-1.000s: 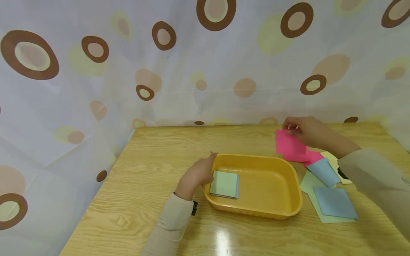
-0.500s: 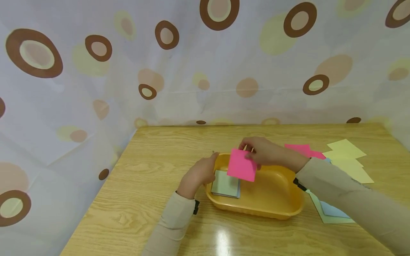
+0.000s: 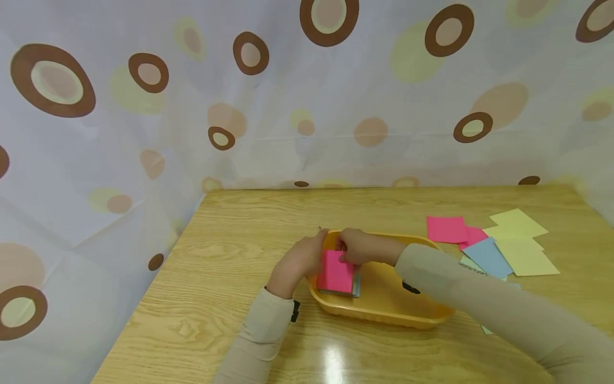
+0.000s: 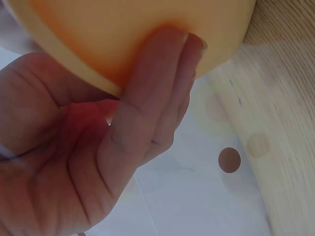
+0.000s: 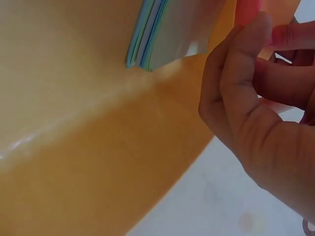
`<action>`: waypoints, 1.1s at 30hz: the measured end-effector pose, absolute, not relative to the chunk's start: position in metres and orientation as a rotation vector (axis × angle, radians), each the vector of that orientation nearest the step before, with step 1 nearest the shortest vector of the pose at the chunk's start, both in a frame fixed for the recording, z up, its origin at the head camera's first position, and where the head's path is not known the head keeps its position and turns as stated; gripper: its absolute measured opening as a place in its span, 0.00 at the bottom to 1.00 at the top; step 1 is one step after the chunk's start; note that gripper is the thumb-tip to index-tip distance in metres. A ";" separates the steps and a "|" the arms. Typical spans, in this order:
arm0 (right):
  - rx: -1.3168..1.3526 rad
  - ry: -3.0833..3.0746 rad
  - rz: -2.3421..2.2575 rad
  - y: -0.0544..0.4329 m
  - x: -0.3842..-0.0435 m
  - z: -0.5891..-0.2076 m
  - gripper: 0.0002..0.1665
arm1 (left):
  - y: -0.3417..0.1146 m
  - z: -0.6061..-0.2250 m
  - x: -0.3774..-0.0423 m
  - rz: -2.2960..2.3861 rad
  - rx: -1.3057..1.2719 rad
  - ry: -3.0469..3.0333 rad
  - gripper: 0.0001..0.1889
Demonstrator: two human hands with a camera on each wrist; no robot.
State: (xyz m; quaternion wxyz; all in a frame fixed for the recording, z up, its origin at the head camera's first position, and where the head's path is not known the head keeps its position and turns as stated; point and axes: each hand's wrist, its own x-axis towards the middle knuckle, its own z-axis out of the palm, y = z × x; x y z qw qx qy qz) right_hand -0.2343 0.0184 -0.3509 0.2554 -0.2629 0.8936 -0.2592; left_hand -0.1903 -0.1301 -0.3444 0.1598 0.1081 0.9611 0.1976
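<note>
A yellow plastic tray [image 3: 398, 290] sits on the wooden table, a stack of pale green and blue paper squares [image 5: 179, 37] at its left end. My left hand [image 3: 297, 262] grips the tray's left end; the left wrist view shows the fingers [image 4: 152, 73] along the outer wall. Over the stack, my right hand [image 3: 363, 247] pinches a pink paper square [image 3: 338, 273] by its upper right part. The pink square covers most of the stack in the head view, a blue edge showing at the right.
Right of the tray lie two pink squares [image 3: 446, 229], several overlapping yellow squares [image 3: 525, 256] and a blue square [image 3: 489, 257]. Green paper [image 3: 486, 329] is mostly hidden by the right sleeve [image 3: 479, 298]. A circle-patterned cloth [image 3: 288, 106] hangs behind the table.
My right hand has carried the pink square left from the loose papers, into the tray and down over the stack. My left hand has kept its grip on the tray.
</note>
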 end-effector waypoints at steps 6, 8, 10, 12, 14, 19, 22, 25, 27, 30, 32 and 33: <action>-0.766 2.519 -0.625 0.013 -0.236 -0.358 0.03 | -0.130 -0.344 -0.191 0.548 0.305 2.749 0.36; -0.807 2.552 -0.598 0.014 -0.236 -0.361 0.03 | -0.130 -0.344 -0.191 0.545 0.295 2.746 0.36; -0.831 2.580 -0.582 0.014 -0.235 -0.364 0.04 | -0.130 -0.344 -0.191 0.546 0.284 2.741 0.36; -0.845 2.596 -0.579 0.016 -0.232 -0.366 0.04 | -0.130 -0.344 -0.192 0.549 0.279 2.741 0.36; -0.859 2.627 -0.561 0.018 -0.230 -0.368 0.05 | -0.130 -0.344 -0.192 0.544 0.285 2.743 0.36; -0.883 2.737 -0.416 0.019 -0.226 -0.368 0.08 | -0.131 -0.347 -0.193 0.546 0.310 2.761 0.37; -0.888 2.739 -0.362 0.018 -0.225 -0.366 0.12 | -0.131 -0.347 -0.193 0.559 0.313 2.764 0.37; -0.876 2.626 -0.350 0.018 -0.224 -0.361 0.21 | -0.132 -0.348 -0.193 0.568 0.308 2.757 0.36; -0.877 2.537 -0.316 0.018 -0.222 -0.359 0.36 | -0.133 -0.348 -0.193 0.577 0.301 2.753 0.36; -0.859 2.463 -0.246 0.017 -0.219 -0.360 0.54 | -0.133 -0.349 -0.193 0.595 0.287 2.748 0.36; -0.864 2.450 -0.220 0.017 -0.217 -0.362 0.57 | -0.132 -0.349 -0.193 0.604 0.280 2.744 0.36; -0.862 2.449 -0.218 0.017 -0.217 -0.363 0.57 | -0.132 -0.349 -0.193 0.607 0.275 2.740 0.36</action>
